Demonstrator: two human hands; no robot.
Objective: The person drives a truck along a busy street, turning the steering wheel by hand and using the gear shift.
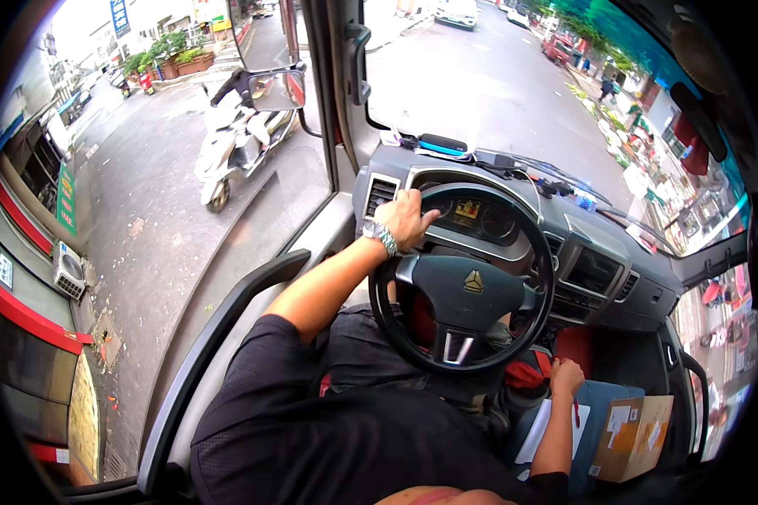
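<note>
My left hand [403, 220] is closed over the upper left rim of a black steering wheel [473, 293], its thumb sticking out toward the dials. A silver wristwatch [381, 237] sits on that wrist. Down at the right, beside the seat, my right hand [568, 378] is curled closed. What lies inside its fingers, if anything, is hidden. A red cloth-like thing [526, 372] is just left of it. White sheets [554, 429] and a taped cardboard box [636, 438] rest beside the right forearm.
A dashboard [598, 240] spans the cab's front, with a blue-and-black case [443, 145] on top. Through the left window, a person rides a white scooter [236, 143] close to the side mirror [276, 90]. A white car [457, 13] stands on the road ahead; stalls line the right.
</note>
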